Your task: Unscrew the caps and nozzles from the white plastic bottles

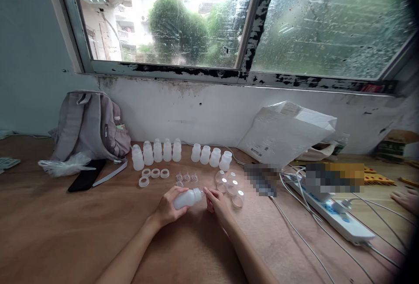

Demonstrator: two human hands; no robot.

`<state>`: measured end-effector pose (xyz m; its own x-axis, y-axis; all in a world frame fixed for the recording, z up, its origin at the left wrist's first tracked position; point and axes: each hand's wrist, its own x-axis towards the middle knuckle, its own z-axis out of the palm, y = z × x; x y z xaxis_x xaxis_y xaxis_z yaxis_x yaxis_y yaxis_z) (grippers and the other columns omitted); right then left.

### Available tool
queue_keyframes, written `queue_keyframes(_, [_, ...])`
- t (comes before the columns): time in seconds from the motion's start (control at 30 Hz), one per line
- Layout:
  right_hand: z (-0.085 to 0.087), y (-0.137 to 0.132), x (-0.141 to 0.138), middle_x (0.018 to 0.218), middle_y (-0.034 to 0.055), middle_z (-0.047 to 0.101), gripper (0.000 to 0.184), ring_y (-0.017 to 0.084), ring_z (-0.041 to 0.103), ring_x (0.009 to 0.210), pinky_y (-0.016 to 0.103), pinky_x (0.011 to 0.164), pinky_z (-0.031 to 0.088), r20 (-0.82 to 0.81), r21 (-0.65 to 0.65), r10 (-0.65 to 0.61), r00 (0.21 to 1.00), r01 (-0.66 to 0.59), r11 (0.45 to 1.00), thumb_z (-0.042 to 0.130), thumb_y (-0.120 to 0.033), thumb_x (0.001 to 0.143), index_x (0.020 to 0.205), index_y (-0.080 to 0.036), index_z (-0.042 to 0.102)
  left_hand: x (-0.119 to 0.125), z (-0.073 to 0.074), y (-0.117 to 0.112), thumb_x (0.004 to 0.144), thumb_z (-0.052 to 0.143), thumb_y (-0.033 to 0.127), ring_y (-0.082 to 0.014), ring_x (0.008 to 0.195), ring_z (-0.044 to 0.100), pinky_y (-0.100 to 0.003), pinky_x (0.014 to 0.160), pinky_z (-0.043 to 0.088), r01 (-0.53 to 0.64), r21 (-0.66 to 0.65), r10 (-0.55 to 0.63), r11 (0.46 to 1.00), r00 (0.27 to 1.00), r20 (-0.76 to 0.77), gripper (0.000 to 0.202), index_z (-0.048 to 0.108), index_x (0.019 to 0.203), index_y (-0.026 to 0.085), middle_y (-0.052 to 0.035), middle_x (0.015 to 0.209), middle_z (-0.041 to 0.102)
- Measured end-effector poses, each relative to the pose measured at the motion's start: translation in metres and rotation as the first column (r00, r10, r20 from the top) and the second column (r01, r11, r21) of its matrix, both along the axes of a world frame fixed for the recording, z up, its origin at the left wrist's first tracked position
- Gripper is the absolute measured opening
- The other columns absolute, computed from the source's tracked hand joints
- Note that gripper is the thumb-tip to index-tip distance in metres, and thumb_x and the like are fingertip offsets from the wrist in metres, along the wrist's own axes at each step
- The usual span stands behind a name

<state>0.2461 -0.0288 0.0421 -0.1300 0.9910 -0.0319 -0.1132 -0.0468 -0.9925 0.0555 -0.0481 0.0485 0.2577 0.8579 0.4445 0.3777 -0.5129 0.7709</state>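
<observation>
My left hand (170,207) is wrapped around a frosted white baby bottle (185,199), tilted so its neck points right. A clear nipple (202,193) sits at the bottle's mouth. The fingers of my right hand (215,202) pinch the nipple's tip. Behind the bottle lie several loose nipples (186,177). White collar rings (155,173) lie to their left. Close to my right hand are several clear dome caps (238,199). Along the back stand several capped bottles (157,150) and, to their right, several open bottles (214,157).
A grey backpack (88,122), a clear plastic bag (67,164) and a black flat object (87,177) are at left. On the right are a white plastic package (288,131), a power strip (350,225) with cables, and another person's hand (406,199). Two patches are blurred out.
</observation>
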Motion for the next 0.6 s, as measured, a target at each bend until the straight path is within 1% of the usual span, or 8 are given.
queue_keyframes(0.1, [0.006,-0.003,0.0,0.047,-0.0049,0.043,0.033,0.007,0.038,0.036,0.02,0.036,0.029,-0.114,0.028,-0.02,0.993,0.023,0.999,0.058,-0.048,0.066,0.056,-0.019,0.046,0.014,0.001,-0.005,0.062,0.063,0.034,-0.0214,0.093,0.053,-0.031,0.082,0.042,-0.051,-0.116,0.066,0.992,0.989,0.129,0.048,0.053,0.105,0.019,-0.0064,0.099,0.058])
queue_keyframes(0.17, [0.013,-0.008,-0.002,0.063,-0.0011,0.054,0.024,0.012,0.05,0.053,0.023,0.048,0.039,-0.201,0.061,-0.01,0.98,0.022,0.998,0.061,-0.042,0.066,0.07,-0.02,0.053,0.023,0.002,-0.008,0.064,0.061,0.037,-0.0212,0.088,0.055,-0.03,0.076,0.044,0.037,-0.304,0.055,0.952,0.956,0.289,0.048,0.052,0.106,0.016,-0.0074,0.098,0.059])
queue_keyframes(0.23, [0.019,-0.014,-0.003,0.083,0.0029,0.059,0.027,0.017,0.054,0.07,0.027,0.06,0.042,-0.274,0.077,0.057,0.96,-0.037,0.996,0.059,-0.04,0.068,0.088,-0.022,0.056,0.029,0.002,-0.011,0.068,0.056,0.042,-0.0182,0.075,0.057,-0.026,0.062,0.045,0.259,-0.486,-0.001,0.835,0.883,0.47,0.048,0.051,0.106,0.014,-0.0082,0.094,0.059])
queue_keyframes(0.33, [0.024,-0.019,-0.007,0.097,0.0081,0.059,0.04,0.021,0.055,0.075,0.032,0.06,0.042,-0.329,0.045,0.197,0.923,-0.193,0.98,0.053,-0.044,0.07,0.102,-0.021,0.055,0.033,-0.001,-0.013,0.074,0.044,0.051,-0.0125,0.059,0.055,-0.022,0.05,0.041,0.547,-0.61,0.0,0.574,0.745,0.667,0.05,0.051,0.104,0.011,-0.0098,0.086,0.06])
queue_keyframes(0.4, [0.021,-0.019,-0.009,0.096,0.0094,0.06,0.04,0.022,0.056,0.072,0.032,0.057,0.041,-0.319,0.03,0.198,0.927,-0.199,0.979,0.053,-0.046,0.07,0.099,-0.019,0.057,0.034,-0.002,-0.014,0.074,0.041,0.053,-0.0119,0.059,0.054,-0.022,0.051,0.041,0.585,-0.629,0.023,0.511,0.723,0.691,0.053,0.053,0.102,0.01,-0.0097,0.082,0.06])
queue_keyframes(0.43, [0.019,-0.018,-0.01,0.093,0.0089,0.061,0.037,0.022,0.056,0.072,0.032,0.058,0.041,-0.296,0.029,0.163,0.941,-0.162,0.986,0.054,-0.045,0.07,0.095,-0.018,0.058,0.034,-0.002,-0.013,0.072,0.045,0.052,-0.0126,0.062,0.054,-0.023,0.054,0.041,0.551,-0.635,0.015,0.541,0.749,0.663,0.052,0.054,0.102,0.011,-0.0087,0.082,0.059])
queue_keyframes(0.53, [0.009,-0.015,-0.015,0.077,0.0054,0.062,0.025,0.02,0.056,0.071,0.03,0.061,0.041,-0.155,0.04,-0.018,0.988,0.024,0.999,0.059,-0.042,0.067,0.074,-0.018,0.06,0.033,-0.002,-0.012,0.055,0.068,0.039,-0.0175,0.077,0.053,-0.025,0.065,0.042,0.275,-0.537,0.003,0.798,0.888,0.46,0.05,0.057,0.098,0.017,-0.0046,0.088,0.059])
queue_keyframes(0.6, [0.008,-0.016,-0.018,0.076,0.0042,0.063,0.022,0.021,0.056,0.074,0.029,0.062,0.041,-0.118,0.038,-0.104,0.988,0.109,0.993,0.062,-0.04,0.065,0.069,-0.019,0.058,0.031,-0.001,-0.012,0.048,0.072,0.031,-0.0182,0.078,0.053,-0.025,0.067,0.041,0.178,-0.483,0.012,0.857,0.931,0.365,0.049,0.059,0.094,0.018,-0.0029,0.086,0.059])
